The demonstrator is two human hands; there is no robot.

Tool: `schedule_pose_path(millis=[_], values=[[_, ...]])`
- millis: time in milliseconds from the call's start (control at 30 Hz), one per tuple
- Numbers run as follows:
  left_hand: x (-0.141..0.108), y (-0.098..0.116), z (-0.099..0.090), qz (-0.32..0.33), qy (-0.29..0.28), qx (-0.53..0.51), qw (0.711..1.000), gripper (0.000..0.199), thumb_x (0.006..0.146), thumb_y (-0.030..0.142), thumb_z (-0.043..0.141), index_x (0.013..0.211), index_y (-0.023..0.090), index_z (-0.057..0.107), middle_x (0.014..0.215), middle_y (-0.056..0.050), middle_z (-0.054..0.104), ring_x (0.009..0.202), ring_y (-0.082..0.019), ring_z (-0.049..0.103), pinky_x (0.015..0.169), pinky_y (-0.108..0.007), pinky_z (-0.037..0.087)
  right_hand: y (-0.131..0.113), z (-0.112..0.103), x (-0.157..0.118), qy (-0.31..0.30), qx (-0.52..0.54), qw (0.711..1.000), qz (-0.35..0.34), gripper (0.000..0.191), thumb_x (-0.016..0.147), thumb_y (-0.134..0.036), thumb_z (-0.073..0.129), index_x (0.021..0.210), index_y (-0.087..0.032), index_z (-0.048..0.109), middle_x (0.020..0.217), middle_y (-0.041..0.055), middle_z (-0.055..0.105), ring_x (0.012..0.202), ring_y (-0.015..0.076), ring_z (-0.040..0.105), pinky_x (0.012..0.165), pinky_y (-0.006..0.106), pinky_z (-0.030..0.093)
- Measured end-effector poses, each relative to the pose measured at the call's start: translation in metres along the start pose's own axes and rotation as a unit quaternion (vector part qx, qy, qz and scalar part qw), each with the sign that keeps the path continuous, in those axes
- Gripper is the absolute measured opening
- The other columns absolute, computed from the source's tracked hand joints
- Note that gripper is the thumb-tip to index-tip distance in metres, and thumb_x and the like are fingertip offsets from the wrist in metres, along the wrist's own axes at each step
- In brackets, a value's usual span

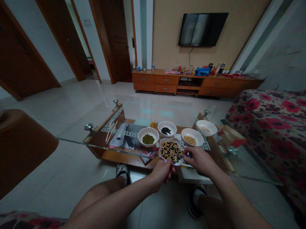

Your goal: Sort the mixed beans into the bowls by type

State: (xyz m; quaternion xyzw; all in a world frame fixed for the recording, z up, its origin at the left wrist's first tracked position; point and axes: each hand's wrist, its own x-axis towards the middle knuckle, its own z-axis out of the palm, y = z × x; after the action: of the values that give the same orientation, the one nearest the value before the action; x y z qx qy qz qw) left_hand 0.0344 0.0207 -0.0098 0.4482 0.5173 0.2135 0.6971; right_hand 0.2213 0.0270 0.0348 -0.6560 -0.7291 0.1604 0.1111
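My left hand (162, 173) grips the near edge of a white bowl of mixed dark and pale beans (166, 140). My right hand (199, 160) pinches a thin, blue-tipped utensil (182, 155) whose end reaches over those beans. Beyond them stand several white bowls: green beans in one (148, 130), black beans in another (166, 123), yellow soybeans in a third (191, 130). At the far right sits a bowl of pale contents (206, 123). Neither hand touches these other bowls.
The bowls rest on a glass-topped coffee table (78, 141). A pair of chopsticks (110, 131) and papers lie under the glass. A floral sofa (270, 133) fills the right side. A wooden TV cabinet (192, 80) stands at the back.
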Motion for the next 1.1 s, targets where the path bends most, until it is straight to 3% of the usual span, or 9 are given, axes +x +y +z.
schedule_pose_path(millis=[667,1100], values=[[0.000,0.000,0.001,-0.005,0.000,-0.009,1.000,0.034,0.085,0.031,0.033,0.061,0.017,0.052,0.042,0.004,0.038,0.033,-0.008,0.030,0.037,-0.021,0.021,0.002,0.000,0.000,0.000,0.007,1.000,-0.009,0.020,0.080,-0.035,0.053,0.080,-0.020,0.066,0.072,0.0042,0.067,0.062,0.0152,0.056,0.054,0.023,0.031],[0.003,-0.003,0.000,0.004,-0.001,-0.009,1.000,0.034,0.085,0.032,0.035,0.061,0.017,0.053,0.041,0.004,0.038,0.032,-0.008,0.030,0.037,-0.022,0.020,-0.012,0.003,0.010,0.112,0.044,0.992,-0.046,0.021,0.083,-0.035,0.052,0.083,-0.021,0.068,0.070,0.0031,0.068,0.064,0.0160,0.059,0.059,0.025,0.037]])
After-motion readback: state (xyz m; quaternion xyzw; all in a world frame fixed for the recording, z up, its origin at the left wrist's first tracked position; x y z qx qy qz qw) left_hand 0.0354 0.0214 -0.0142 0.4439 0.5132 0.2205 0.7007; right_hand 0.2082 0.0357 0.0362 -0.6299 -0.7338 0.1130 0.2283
